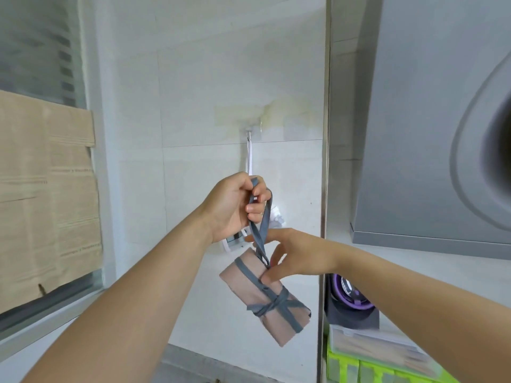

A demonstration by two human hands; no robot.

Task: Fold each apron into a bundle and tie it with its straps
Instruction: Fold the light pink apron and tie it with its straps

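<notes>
Hanging in the air near the middle, the pink apron bundle (272, 326) is folded small. Its grey straps go round it and end in a knot (272, 306). The left hand (235, 208) curls its fingers round the strap loop (266, 217) and holds it up. The right hand (293, 255) pinches the strap at the bundle's top edge. This apron looks almost done, maybe just a last tug. I see no other aprons for sure.

Both arms out, grips mid-air.
Left grip (235, 207) raised, curled round strap (265, 217); right grip (293, 255) lower, fingertips pinching bundle (247, 283).
</notes>
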